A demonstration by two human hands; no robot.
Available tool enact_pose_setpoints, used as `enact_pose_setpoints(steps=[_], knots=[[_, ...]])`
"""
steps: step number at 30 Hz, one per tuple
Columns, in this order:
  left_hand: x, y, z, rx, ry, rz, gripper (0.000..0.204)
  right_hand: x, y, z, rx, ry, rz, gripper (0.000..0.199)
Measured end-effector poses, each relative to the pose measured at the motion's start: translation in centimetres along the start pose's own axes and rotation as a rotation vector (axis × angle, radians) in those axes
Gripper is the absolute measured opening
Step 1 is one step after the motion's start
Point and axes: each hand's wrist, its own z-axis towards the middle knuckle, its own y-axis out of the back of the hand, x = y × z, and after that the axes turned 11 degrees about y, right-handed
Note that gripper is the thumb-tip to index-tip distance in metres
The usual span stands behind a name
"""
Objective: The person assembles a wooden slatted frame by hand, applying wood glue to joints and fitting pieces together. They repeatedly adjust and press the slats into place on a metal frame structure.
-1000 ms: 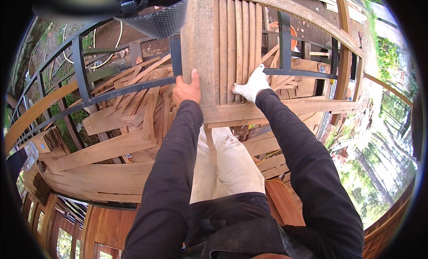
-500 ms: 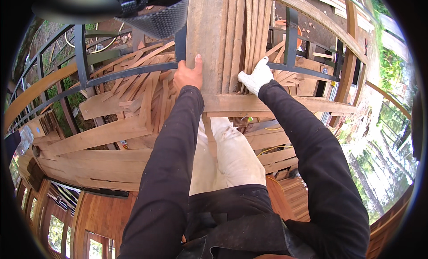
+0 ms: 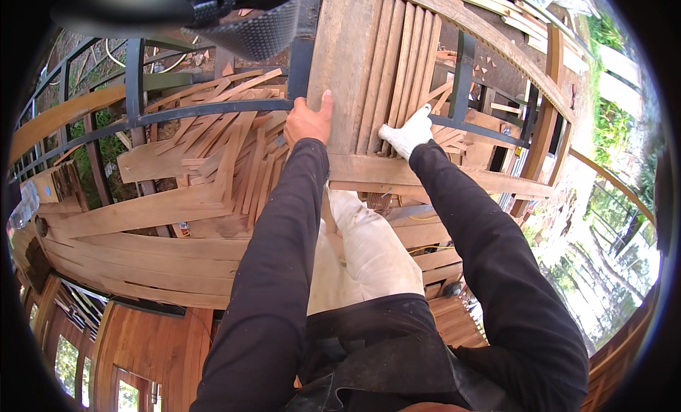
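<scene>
Upper centre | bare left hand on wide wooden board, fingers: can't tell | white-gloved right hand on thin brown slats, fingers apart

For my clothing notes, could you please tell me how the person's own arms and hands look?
The left sleeve and the right sleeve are long, dark and plain, reaching the wrists. The left hand is bare; the right hand wears a white glove. No cables show.

Bare L grip on wide brd, gloved R grip on slats.
</scene>
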Motion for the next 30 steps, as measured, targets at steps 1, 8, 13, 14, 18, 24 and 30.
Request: enact_pose_setpoints(steps=[1,8,13,14,18,24,30], knots=[[0.0,0.0,0.0,0.002,-0.001,-0.004,0.08,0.0,-0.2,0.0,-0.019,0.027,0.027,0.139],[0.5,-0.2,0.2,0.021,-0.019,-0.038,0.078,-1.6,-0.4,0.3,-0.016,0.123,0.026,0.123],[0.4,0.0,-0.1,-0.045,-0.051,-0.105,0.064,-1.5,0.7,-0.2,0.029,0.122,0.06,0.124],[0.1,0.2,-0.4,-0.058,-0.066,-0.133,0.06,-1.5,0.8,-0.3,0.023,0.118,0.065,0.124],[-2.3,0.7,-3.6,-0.292,-0.758,-0.146,0.043,-2.2,-0.3,-0.2,-0.073,0.156,0.025,0.124],[-10.3,-4.7,-7.0,0.465,-0.437,0.553,0.052,-4.0,-2.9,2.4,-0.01,0.202,-0.073,0.112],[-9.6,-7.0,-4.3,0.416,-0.547,0.567,0.053,-2.9,-0.2,0.2,0.008,0.101,0.16,0.149]])
